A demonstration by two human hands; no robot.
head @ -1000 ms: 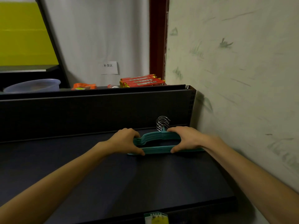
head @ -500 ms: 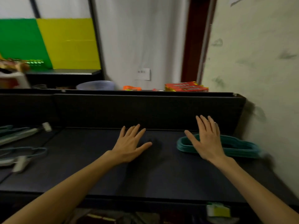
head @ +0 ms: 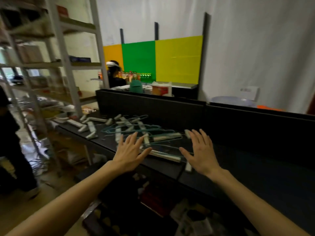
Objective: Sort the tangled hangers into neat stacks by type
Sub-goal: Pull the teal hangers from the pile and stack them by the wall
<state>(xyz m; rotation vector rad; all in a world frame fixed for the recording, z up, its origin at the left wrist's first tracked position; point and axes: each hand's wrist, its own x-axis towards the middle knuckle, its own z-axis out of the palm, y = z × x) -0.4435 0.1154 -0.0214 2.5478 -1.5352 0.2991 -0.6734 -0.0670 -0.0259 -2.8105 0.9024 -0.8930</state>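
Black desk (head: 255, 176) surface with both bare forearms reaching forward over its near edge. Left hand (head: 130, 153): palm down, fingers straight and spread, holding nothing, poised at the near side of the hanger pile; whether it touches a hanger cannot be told through the blur. Right hand (head: 202, 153): likewise flat, fingers spread and empty, just right of the pile. Tangled hangers (head: 136, 132): a loose heap on the left part of the desk, reaching from between the two hands to the far left end. Thin teal wire frames overlap at crossed angles, mixed with pale bars carrying whitish clips; one pale bar lies between the hands. Motion blur softens individual outlines, so the count is unclear. Dark back panel (head: 170, 109) rises behind the desk. Metal shelving (head: 56, 53) stands at far left, and orange, green and yellow wall panels (head: 170, 58) lie beyond.
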